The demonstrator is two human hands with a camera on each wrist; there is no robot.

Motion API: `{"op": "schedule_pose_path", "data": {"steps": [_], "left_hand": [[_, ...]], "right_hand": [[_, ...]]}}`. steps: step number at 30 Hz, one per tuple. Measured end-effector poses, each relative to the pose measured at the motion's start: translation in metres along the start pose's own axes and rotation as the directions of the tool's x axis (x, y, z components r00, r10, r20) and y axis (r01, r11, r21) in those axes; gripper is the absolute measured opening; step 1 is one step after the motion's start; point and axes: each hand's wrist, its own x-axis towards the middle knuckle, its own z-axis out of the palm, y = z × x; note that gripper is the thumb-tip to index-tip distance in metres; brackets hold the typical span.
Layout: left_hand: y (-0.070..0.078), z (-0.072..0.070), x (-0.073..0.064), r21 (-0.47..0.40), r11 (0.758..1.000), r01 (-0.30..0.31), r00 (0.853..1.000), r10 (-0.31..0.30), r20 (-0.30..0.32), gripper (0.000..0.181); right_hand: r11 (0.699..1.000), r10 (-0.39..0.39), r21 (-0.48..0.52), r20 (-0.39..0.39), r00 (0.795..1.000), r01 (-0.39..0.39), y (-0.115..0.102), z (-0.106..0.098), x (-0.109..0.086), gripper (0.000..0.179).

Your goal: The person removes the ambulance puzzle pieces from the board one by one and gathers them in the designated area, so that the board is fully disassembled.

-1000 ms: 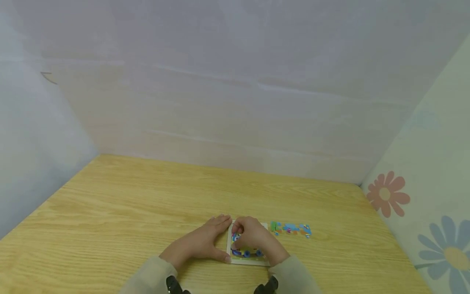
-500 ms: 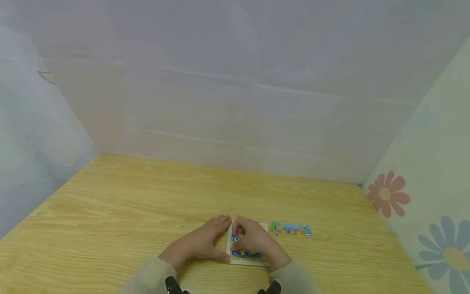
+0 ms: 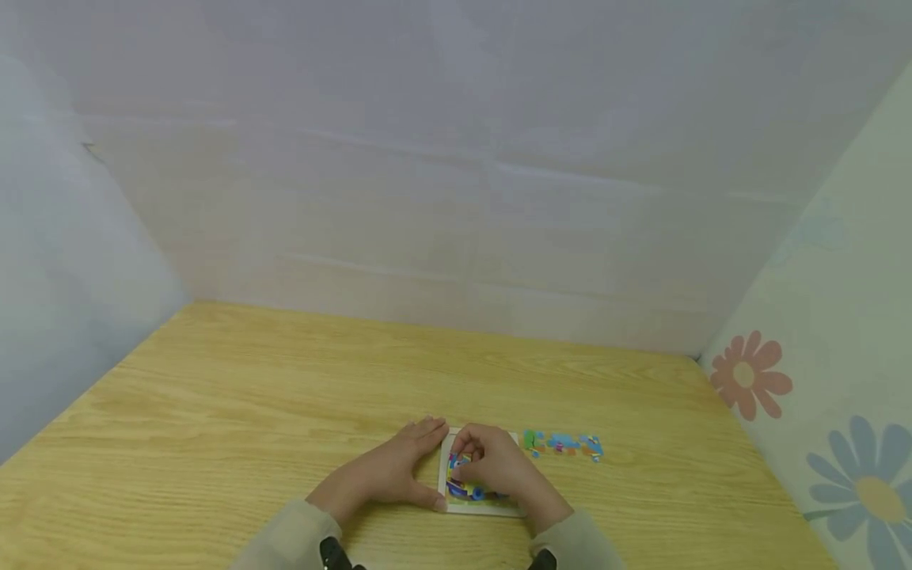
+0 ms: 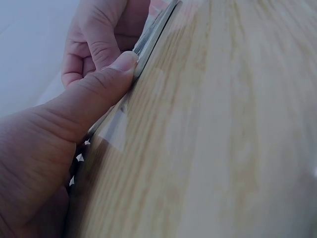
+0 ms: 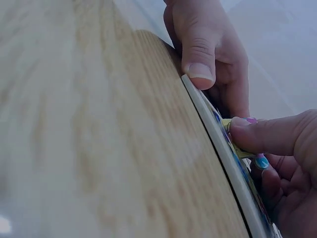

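Observation:
A shallow jigsaw puzzle tray (image 3: 484, 510) with a pale rim lies on the table in the head view, partly covered by my hands. My left hand (image 3: 399, 469) rests along its left side, fingers stretched toward the far corner and thumb on the near left corner. Over the tray's left part, my right hand (image 3: 496, 463) pinches a small puzzle piece (image 5: 244, 154), yellow with pink and blue parts, between thumb and fingers. In the right wrist view the piece stands tilted against the tray surface. Blue and purple picture parts (image 3: 463, 491) show below the right thumb.
Several loose puzzle pieces (image 3: 563, 443), blue, green and orange, lie to the right of the tray. The wooden table (image 3: 285, 380) extends around it, bounded by a pale back wall (image 3: 456, 198) and a flower-printed wall (image 3: 841, 356) on the right.
My right hand has shifted slightly toward me and to the right at the wrist, still pinching at the tray's left part. The left hand stays nearly where it was.

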Motion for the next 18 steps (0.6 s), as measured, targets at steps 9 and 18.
{"op": "schedule_pose_path", "data": {"steps": [9,18], "left_hand": [[0.0008,0.002,0.0023,0.015,1.0,0.009,1.0,-0.008,-0.003,0.105],[-0.0018,0.0048,0.0043,0.016,1.0,-0.001,1.0,0.002,-0.01,0.107]], "right_hand": [[1.0,0.013,0.028,0.008,1.0,-0.014,-0.0018,-0.0004,-0.0019,0.023],[1.0,-0.02,-0.01,0.021,1.0,0.02,-0.0008,-0.0004,-0.0025,0.022]]}}
